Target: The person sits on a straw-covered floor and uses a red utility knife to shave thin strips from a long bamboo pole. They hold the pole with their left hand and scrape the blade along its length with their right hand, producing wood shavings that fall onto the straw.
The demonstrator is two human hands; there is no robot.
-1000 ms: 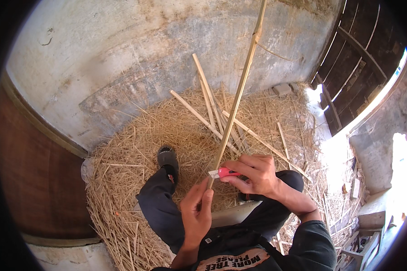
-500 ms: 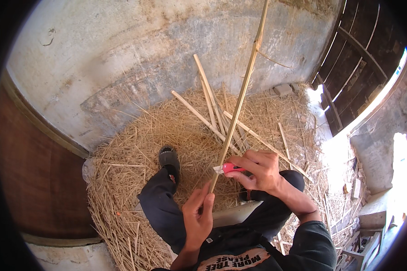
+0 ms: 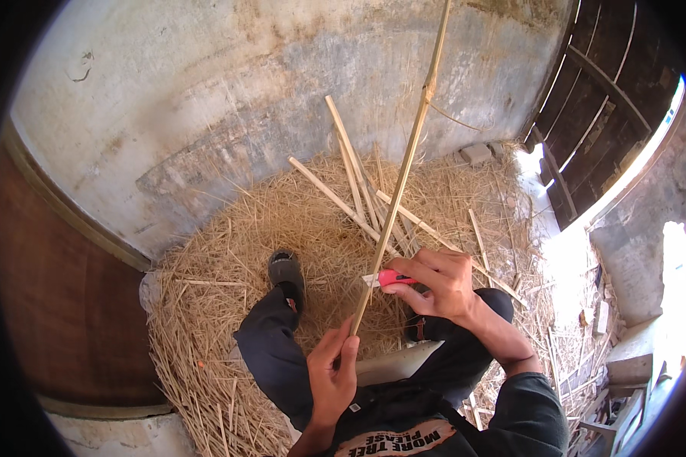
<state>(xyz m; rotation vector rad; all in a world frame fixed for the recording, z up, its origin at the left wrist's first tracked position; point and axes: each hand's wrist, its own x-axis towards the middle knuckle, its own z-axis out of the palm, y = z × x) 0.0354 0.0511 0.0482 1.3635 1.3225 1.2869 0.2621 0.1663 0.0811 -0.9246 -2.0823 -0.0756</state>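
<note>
A long, thin bamboo strip [image 3: 404,164] slants up and away from me, past the top edge of the picture. Its near end is pinched between the thumb and fingers of my left hand [image 3: 333,371], low in front of my body. My right hand [image 3: 440,283] is closed round a red utility knife [image 3: 393,278]. The pale blade lies across the strip, a short way above my left fingers. Farther up, a thin sliver hangs off the strip to the right near a knot.
Several split bamboo strips [image 3: 339,190] lie on shavings [image 3: 206,305] covering the floor. A stained wall [image 3: 229,114] rises behind. A brown panel [image 3: 68,289] stands left, a dark slatted door [image 3: 598,99] right. Bricks [image 3: 476,154] lie by the wall.
The bamboo strip has shifted slightly left at its upper part. The knife and my right hand have moved only a little; both hands keep their hold.
</note>
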